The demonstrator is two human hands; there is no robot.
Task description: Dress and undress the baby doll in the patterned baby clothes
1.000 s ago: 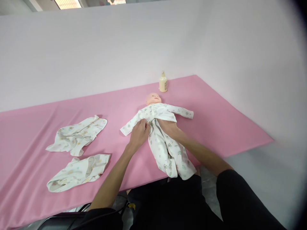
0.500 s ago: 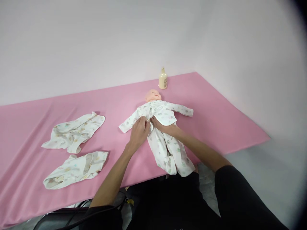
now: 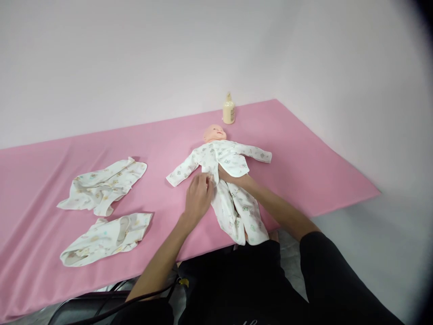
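On the pink cloth, a bald doll, flat on its back, with the head towards the far edge and the face turned to the right of the view. Dressed in a white jacket with small printed figures, its sleeves flung wide, its lower front parted into two flaps. Below, matching white trousers, slightly rumpled, stretched towards the near edge with the two legs close together.
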